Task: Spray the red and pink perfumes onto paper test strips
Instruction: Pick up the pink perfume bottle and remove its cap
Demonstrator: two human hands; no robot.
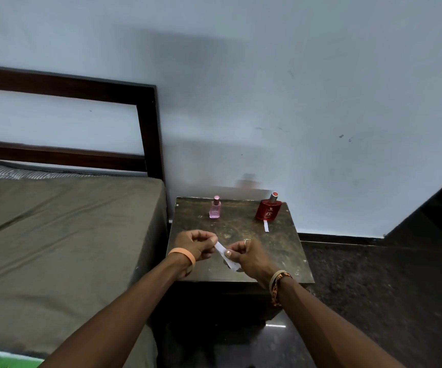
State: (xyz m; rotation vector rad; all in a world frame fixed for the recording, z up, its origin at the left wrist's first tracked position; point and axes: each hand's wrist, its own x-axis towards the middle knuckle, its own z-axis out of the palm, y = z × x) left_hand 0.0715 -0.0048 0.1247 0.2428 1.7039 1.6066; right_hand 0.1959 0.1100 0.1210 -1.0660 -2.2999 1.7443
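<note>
White paper test strip (220, 248) sits pinched between both hands just above the near part of the dark, scuffed tabletop (241, 227). The left hand (197, 245) grips its upper end with curled fingers, and the right hand (246, 254) clamps it lower down under the thumb, the tail poking out below. Such a strip looks featherweight and limp, easy to crease or drop, so it is probably best held by one end, leaving the other free to catch the mist. Farther back, a second white paper strip (266, 226) lies flat just in front of the squat red glass perfume bottle (268, 209) near the right rear corner. The slim pink glass perfume bottle (215, 207) stands upright well to its left. Both bottles are likely hard, smooth and breakable, best taken round the body with a finger free for the top. Beyond rises a pale blue wall (294, 102), with an olive-sheeted bed (68, 221) alongside.
</note>
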